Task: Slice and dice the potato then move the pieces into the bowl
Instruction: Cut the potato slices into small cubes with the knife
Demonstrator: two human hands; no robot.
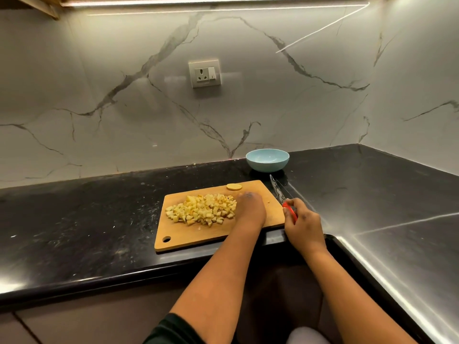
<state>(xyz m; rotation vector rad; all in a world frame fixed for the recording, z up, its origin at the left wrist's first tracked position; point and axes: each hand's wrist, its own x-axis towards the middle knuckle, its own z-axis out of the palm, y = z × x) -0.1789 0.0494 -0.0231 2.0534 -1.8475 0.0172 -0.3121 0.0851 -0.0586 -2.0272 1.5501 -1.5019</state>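
1. Cutting board (198,234): our diced potato (202,209) is heaped on it; dicing looks nearly done.
2. Bowl (267,160): behind the board, seemingly empty; moving the pieces remains.
3. Left hand (250,207): rests beside the heap; finger state unclear.
4. Right hand (301,223): grips the knife (280,194), blade pointing away.
5. Round slice (234,186): uncut, at the far edge.

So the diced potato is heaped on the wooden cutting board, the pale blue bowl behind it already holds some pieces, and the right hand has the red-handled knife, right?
Not quite: the pale blue bowl looks empty in the head view. The diced potato is heaped on the wooden cutting board, and the right hand grips the red-handled knife, as you said.
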